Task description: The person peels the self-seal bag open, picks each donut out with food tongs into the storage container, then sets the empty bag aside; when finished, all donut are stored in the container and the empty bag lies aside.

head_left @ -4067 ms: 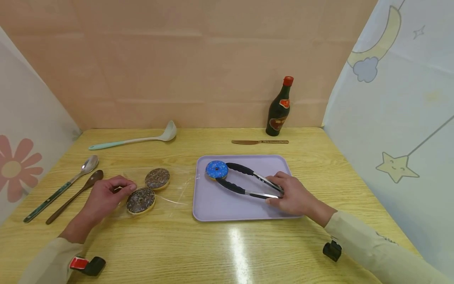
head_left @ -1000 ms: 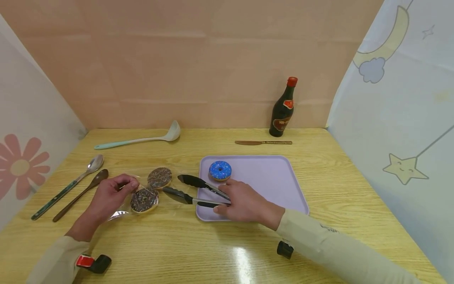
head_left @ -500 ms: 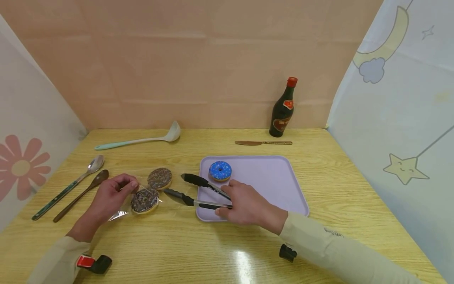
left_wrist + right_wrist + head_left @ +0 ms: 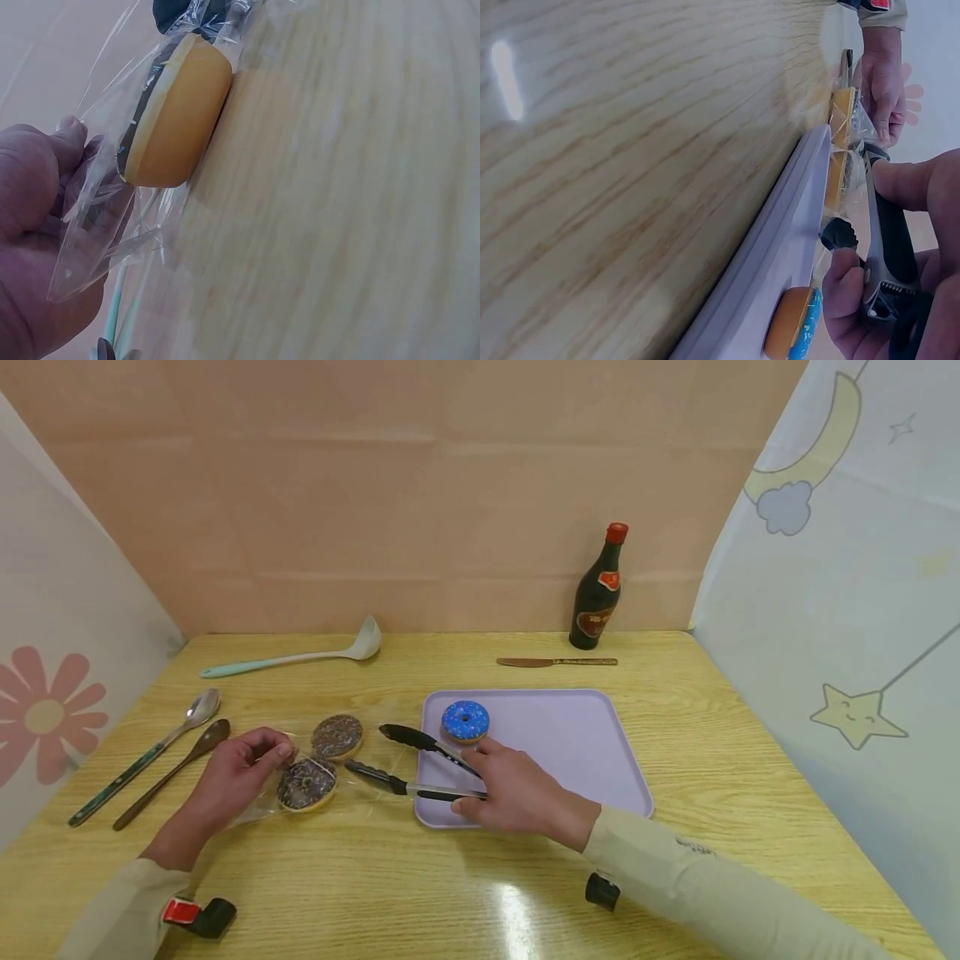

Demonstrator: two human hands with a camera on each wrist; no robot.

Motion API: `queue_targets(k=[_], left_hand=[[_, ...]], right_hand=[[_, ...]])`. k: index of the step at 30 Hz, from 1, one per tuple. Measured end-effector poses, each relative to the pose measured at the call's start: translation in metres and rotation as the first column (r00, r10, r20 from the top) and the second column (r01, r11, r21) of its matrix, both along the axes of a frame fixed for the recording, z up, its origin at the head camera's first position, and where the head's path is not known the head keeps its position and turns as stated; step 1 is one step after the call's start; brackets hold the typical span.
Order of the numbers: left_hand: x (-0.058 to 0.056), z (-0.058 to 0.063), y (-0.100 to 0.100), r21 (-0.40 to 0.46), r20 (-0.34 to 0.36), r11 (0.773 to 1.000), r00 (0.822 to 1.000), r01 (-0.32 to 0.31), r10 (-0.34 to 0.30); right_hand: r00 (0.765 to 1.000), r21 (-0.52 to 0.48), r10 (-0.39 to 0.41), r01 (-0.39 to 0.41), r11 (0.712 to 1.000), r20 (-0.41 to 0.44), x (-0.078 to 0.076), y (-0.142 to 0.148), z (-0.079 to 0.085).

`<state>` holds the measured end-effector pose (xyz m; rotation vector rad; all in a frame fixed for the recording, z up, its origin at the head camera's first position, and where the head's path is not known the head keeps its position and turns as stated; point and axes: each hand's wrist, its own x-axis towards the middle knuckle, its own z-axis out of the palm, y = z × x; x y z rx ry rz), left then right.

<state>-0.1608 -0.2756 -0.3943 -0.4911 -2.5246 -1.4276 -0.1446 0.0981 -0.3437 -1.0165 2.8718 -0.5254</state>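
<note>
My left hand (image 4: pixel 232 777) pinches the edge of a clear plastic bag (image 4: pixel 97 232). In the bag lie two chocolate doughnuts with sprinkles, the near doughnut (image 4: pixel 306 785) beside my fingertips and the far doughnut (image 4: pixel 337 737) just behind it. My right hand (image 4: pixel 517 785) grips black-and-silver tongs (image 4: pixel 408 735) over the left edge of a lilac tray (image 4: pixel 570 743). The tongs' arms are spread, pointing left, and their tips overlap the bag's right part with nothing between them. A blue sprinkled doughnut (image 4: pixel 466 721) sits in the tray's far left corner, behind the tongs.
Left of my left hand lie a green-handled metal spoon (image 4: pixel 157 752) and a dark brown spoon (image 4: pixel 180 764). Along the back are a ladle (image 4: pixel 300 656), a brown knife (image 4: pixel 555 662) and a dark red-capped bottle (image 4: pixel 596 597). Cloth or paper walls stand round three sides.
The tongs were around the blue doughnut; they have moved left off it to the bag, leaving it on the tray. The left hand now holds the bag's edge raised. Over the last second, little moved.
</note>
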Motion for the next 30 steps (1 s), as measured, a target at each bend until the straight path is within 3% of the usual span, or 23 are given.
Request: queue_targets(k=[11,20,30], left_hand=[[-0.0003,0.0006,0.0004,0.031,0.004,0.999,1.000,0.010,-0.010],[0.0009,0.0028,0.0014,-0.009,0.005,1.000,1.000,-0.026,0.026],[-0.0009,0.0041,0.0044,0.006,-0.007,0.999,0.999,-0.041,0.041]], right_hand=[[1.000,-0.011,-0.005,0.005,1.000,0.003,-0.0004,-0.0027,0.0006],[0.999,-0.041,-0.012,0.013,0.999,0.033,0.0007,-0.0026,-0.0033],[0.999,-0.081,-0.013,0.017,0.997,0.046,0.0012,-0.0017,-0.0081]])
